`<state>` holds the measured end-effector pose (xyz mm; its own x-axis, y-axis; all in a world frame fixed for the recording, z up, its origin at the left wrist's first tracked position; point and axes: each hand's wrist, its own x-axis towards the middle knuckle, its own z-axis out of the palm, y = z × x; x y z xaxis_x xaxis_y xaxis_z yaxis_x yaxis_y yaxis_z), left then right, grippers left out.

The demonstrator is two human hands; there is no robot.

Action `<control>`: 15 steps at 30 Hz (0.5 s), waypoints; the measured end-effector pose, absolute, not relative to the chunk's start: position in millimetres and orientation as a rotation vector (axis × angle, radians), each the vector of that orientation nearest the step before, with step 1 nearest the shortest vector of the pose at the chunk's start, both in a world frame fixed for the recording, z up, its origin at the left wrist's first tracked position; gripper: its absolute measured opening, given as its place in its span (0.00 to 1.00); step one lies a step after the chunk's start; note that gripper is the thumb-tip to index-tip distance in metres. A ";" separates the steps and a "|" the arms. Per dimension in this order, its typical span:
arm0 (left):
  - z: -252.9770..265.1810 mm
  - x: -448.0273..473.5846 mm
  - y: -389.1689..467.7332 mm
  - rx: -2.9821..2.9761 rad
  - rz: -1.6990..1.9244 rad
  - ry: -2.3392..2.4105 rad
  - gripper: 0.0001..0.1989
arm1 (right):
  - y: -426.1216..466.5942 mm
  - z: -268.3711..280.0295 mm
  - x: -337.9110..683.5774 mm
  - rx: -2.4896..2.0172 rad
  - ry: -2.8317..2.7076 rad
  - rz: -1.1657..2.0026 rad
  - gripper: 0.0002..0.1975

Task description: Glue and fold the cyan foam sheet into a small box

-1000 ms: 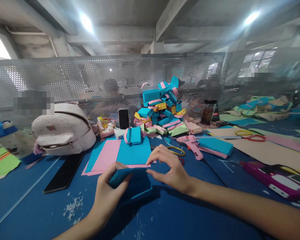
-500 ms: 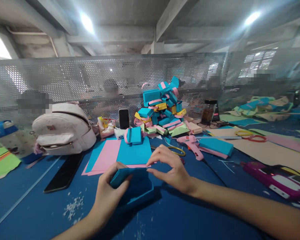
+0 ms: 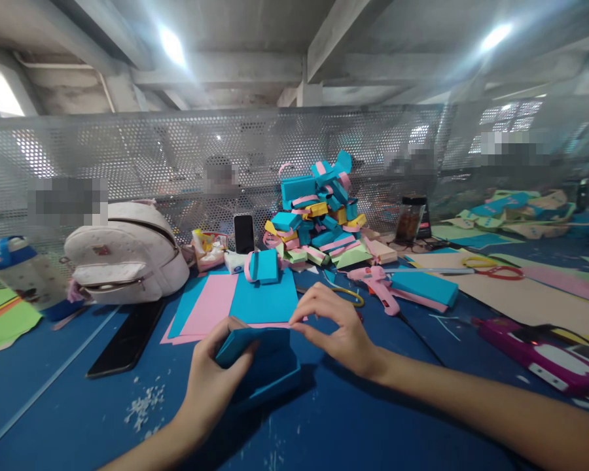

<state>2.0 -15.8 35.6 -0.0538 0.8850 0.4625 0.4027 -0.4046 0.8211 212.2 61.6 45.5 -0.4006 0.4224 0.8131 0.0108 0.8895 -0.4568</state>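
A blue paper box [image 3: 269, 383] with a raised flap stands above the blue table in front of me. My left hand [image 3: 220, 366] is closed on the left side of its flap, thumb in front and fingers behind. At the flap's upper right corner, my right hand [image 3: 331, 330] pinches with thumb and forefinger; the fingertips meet right at the paper edge. Behind the box lie blue sheets [image 3: 269, 304] and pink sheets [image 3: 209, 304]. A small blue paper bag with a pink strap [image 3: 264, 266] rests on them.
A pink glue gun [image 3: 380, 288] lies right of the hands, near a folded blue paper piece [image 3: 425, 288]. Farther back rises a pile of paper pieces [image 3: 319, 216]. A backpack [image 3: 127, 255], a black phone [image 3: 125, 340], a bottle [image 3: 29, 281] and a purple device [image 3: 540, 356] surround the work spot.
My right thumb and forefinger have come closer together at the flap's corner, shifting slightly. The left hand keeps its hold, and the box is almost unmoved.
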 end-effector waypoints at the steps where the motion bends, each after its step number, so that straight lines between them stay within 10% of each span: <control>1: 35.6 1.7 -15.7 1.784 1.462 1.372 0.05 | 61.8 45.3 212.2 -0.319 -1.938 0.469 0.01; 15: 39.1 2.1 -16.4 1.765 1.473 1.410 0.06 | 66.5 42.2 213.3 -0.396 -1.956 0.478 0.05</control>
